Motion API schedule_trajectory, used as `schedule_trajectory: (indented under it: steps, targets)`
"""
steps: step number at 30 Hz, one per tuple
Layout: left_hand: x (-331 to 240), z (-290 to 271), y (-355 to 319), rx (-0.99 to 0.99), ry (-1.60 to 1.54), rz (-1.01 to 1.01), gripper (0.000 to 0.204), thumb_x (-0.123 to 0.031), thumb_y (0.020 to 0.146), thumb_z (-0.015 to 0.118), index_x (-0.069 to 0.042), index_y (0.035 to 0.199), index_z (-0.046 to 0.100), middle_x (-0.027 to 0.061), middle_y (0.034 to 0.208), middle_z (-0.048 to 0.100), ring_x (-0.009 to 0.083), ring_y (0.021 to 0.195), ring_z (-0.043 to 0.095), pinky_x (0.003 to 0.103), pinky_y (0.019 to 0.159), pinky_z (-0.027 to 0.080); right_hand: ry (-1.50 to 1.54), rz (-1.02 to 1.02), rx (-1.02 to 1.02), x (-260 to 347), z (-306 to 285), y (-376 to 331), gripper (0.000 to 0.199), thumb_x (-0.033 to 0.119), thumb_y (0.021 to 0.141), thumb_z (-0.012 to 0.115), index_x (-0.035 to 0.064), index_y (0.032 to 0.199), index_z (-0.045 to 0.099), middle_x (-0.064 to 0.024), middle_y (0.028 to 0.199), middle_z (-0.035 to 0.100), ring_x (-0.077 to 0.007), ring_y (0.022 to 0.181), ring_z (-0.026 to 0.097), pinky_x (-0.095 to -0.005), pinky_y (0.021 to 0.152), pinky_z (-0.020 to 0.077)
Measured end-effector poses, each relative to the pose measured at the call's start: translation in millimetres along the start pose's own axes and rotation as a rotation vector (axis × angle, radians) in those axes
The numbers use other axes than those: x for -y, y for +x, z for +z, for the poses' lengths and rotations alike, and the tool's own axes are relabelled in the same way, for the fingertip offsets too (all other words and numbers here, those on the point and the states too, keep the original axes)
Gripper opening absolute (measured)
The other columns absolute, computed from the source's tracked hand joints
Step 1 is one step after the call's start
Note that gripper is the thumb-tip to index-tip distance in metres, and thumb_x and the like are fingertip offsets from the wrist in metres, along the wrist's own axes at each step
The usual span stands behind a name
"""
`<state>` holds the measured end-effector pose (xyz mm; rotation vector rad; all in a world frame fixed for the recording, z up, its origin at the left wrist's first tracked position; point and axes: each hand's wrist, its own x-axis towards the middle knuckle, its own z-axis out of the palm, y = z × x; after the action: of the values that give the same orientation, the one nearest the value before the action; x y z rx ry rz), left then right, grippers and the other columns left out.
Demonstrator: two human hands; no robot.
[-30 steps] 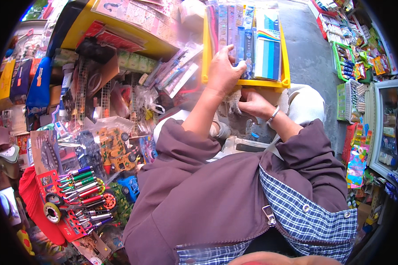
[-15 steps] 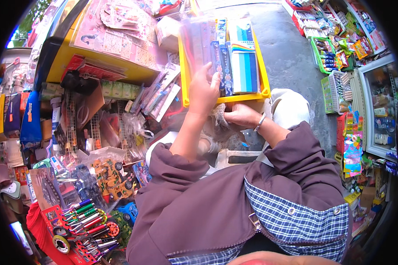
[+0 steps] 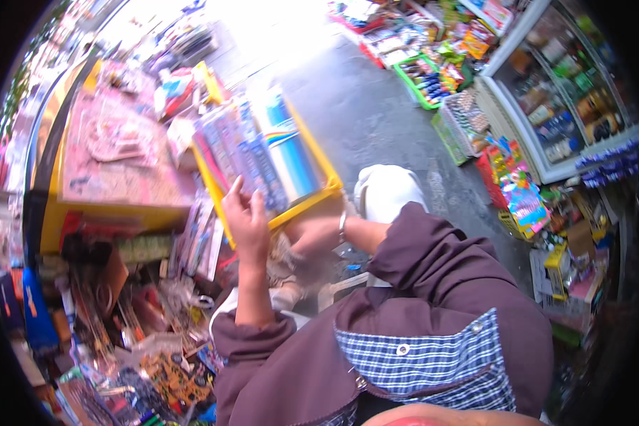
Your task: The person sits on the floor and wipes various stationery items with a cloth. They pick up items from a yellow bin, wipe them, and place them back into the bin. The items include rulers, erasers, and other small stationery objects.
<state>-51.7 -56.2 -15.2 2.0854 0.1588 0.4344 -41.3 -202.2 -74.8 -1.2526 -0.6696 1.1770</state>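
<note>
The yellow tray (image 3: 307,214) of slim packs (image 3: 288,142) is sitting ahead of the person, a bit left, near a box (image 3: 149,219) topped with pink sheets (image 3: 121,177). View's just been swinging right, so the tray's showing slanted and further left, but both hands are staying with it, so I'd say work's still centring there. Left hand (image 3: 250,221) is hovering at its near edge, fingers loosely spread, seemingly gripping nothing. Right hand (image 3: 316,234) is blurring by a greyish rag (image 3: 282,250); can't tell its grip. The tray's rim is separating it from the packs; a glass-door fridge (image 3: 561,106) is standing well off right.
</note>
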Motion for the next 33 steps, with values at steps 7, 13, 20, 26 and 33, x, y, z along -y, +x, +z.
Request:
schedule_trajectory:
  steps: [7, 13, 20, 26, 33]
  targets:
    - [-121, -59, -44, 0.880, -0.935, 0.324, 0.022, -0.014, 0.089, 0.050, -0.002, 0.092, 0.068, 0.0130, 0.101, 0.056, 0.0291, 0.098, 0.054, 0.038, 0.085, 0.044, -0.012, -0.143, 0.243, -27, 10, 21, 0.023, 0.015, 0.076, 0.071, 0.0026, 0.096, 0.064, 0.0024, 0.081, 0.063, -0.0044, 0.069, 0.055, -0.0230, 0.058, 0.0449]
    - [-165, -35, -56, 1.113, -1.354, 0.736, 0.024, -0.001, 0.089, 0.050, -0.007, 0.101, 0.070, 0.0192, 0.110, 0.053, 0.0325, 0.102, 0.052, 0.041, 0.087, 0.045, 0.185, -0.104, 0.264, -13, 17, 8, 0.025, 0.014, 0.075, 0.074, 0.0040, 0.096, 0.064, 0.0026, 0.082, 0.064, -0.0030, 0.071, 0.057, -0.0214, 0.060, 0.0459]
    - [-167, -35, -60, 1.067, -1.440, 0.812, 0.026, 0.001, 0.088, 0.049, -0.009, 0.102, 0.069, 0.0187, 0.110, 0.054, 0.0314, 0.102, 0.051, 0.041, 0.088, 0.045, 0.345, -0.176, 0.261, -5, 16, 5, 0.049, 0.016, 0.076, 0.074, -0.0016, 0.118, 0.056, -0.0025, 0.110, 0.059, -0.0092, 0.098, 0.050, -0.0281, 0.090, 0.0406]
    - [-139, -55, -50, 1.050, -1.407, 0.780, 0.018, -0.010, 0.089, 0.053, -0.003, 0.090, 0.070, 0.0208, 0.115, 0.054, 0.0358, 0.097, 0.056, 0.043, 0.084, 0.046, 0.659, -0.142, 0.145, -10, 13, 8, 0.046, 0.015, 0.081, 0.071, -0.0008, 0.121, 0.054, -0.0041, 0.113, 0.058, -0.0105, 0.102, 0.052, -0.0285, 0.090, 0.0426]
    - [-26, -101, -80, -0.027, -0.510, -0.240, 0.012, -0.007, 0.090, 0.057, -0.001, 0.100, 0.058, 0.0027, 0.089, 0.060, 0.0077, 0.081, 0.054, 0.021, 0.077, 0.043, 0.654, -0.058, -0.033, -5, 21, 8, 0.034, 0.021, 0.093, 0.055, 0.0043, 0.122, 0.053, -0.0031, 0.108, 0.061, -0.0082, 0.094, 0.059, -0.0259, 0.083, 0.0485]
